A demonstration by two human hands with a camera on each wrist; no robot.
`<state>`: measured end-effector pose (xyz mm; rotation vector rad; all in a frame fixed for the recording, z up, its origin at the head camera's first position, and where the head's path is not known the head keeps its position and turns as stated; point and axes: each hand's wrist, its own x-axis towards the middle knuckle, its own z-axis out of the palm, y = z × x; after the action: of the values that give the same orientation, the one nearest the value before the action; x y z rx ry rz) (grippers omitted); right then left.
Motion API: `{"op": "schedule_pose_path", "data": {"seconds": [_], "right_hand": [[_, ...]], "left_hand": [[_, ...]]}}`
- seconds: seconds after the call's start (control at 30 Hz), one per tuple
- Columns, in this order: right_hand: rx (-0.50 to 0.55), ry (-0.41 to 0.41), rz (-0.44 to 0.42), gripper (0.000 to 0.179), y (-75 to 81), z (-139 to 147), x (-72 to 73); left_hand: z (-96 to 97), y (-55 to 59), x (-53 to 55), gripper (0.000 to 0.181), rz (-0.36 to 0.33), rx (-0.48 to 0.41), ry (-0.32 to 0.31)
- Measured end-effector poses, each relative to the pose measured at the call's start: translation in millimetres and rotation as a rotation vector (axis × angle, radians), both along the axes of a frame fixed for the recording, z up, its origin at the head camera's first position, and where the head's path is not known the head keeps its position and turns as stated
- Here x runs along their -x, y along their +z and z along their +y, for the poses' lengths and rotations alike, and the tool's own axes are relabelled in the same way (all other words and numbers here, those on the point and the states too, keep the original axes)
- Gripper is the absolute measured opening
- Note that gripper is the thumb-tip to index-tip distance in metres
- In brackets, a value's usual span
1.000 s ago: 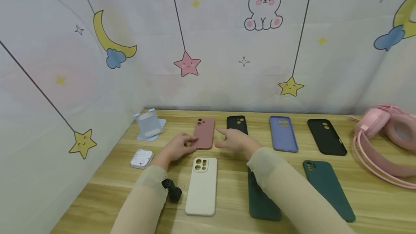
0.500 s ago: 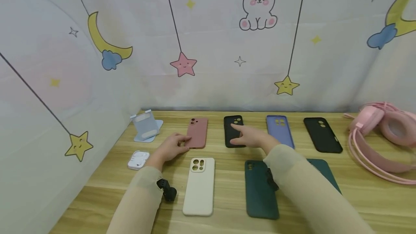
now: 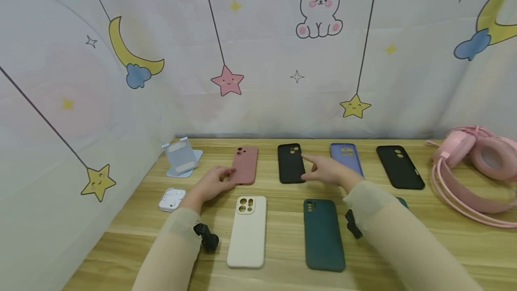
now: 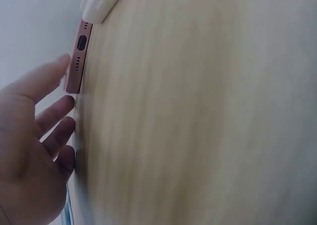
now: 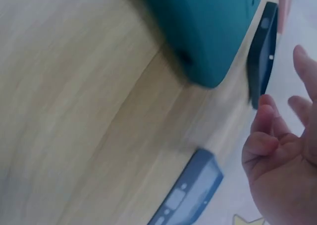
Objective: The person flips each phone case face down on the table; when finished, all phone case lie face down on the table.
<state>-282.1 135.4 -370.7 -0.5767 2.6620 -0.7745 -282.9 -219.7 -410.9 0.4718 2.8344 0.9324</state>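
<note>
My left hand point(image 3: 212, 184) rests by the lower left edge of a pink phone case point(image 3: 245, 165), fingertips touching it. In the left wrist view that hand point(image 4: 27, 136) has its fingers loosely bent, one digit against the end of the pink phone case point(image 4: 78, 61) with its port cutout. My right hand point(image 3: 328, 169) is at the right edge of a black phone case point(image 3: 291, 165), index finger and thumb spread apart. Whether it touches the case I cannot tell. In the right wrist view, nothing shows in the right hand point(image 5: 282, 155).
A purple case point(image 3: 347, 158) lies partly behind the right hand, another black case point(image 3: 400, 167) beyond. In front lie cream point(image 3: 247, 237) and dark green point(image 3: 324, 237) cases. My forearm mostly hides another green case. Phone stand point(image 3: 180, 156), boxed earphones point(image 3: 172, 199) and pink headphones point(image 3: 460, 152) flank them.
My right hand has moved rightward, from beside the pink case across the black case to its right edge. My left hand stays at the pink case. The head view has shifted slightly.
</note>
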Motion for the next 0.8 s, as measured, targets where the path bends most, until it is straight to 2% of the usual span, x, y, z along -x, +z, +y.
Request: {"op": "schedule_pose_path", "data": {"seconds": [0.13,0.3,0.47,0.6,0.8], "right_hand": [[-0.007,-0.004,0.033,0.072,-1.8,11,0.5],[-0.017,0.001,0.062,0.071,-3.2,22,0.1],[-0.011,0.007,0.077,0.071,-2.9,25,-1.2],[-0.003,-0.002,0.124,0.073,-5.5,22,-1.0],[0.033,0.019,0.164,0.078,-11.3,6,1.3]], "left_hand": [[1.8,1.5,1.8,0.064,-0.03,-0.064,0.024],[10.6,7.0,5.5,0.069,-0.003,-0.05,0.011],[26.4,16.4,8.7,0.07,0.016,-0.042,-0.059],[44.8,26.1,9.4,0.07,-0.014,-0.058,-0.122],[76.6,36.6,7.3,0.063,-0.079,-0.097,-0.17]]}}
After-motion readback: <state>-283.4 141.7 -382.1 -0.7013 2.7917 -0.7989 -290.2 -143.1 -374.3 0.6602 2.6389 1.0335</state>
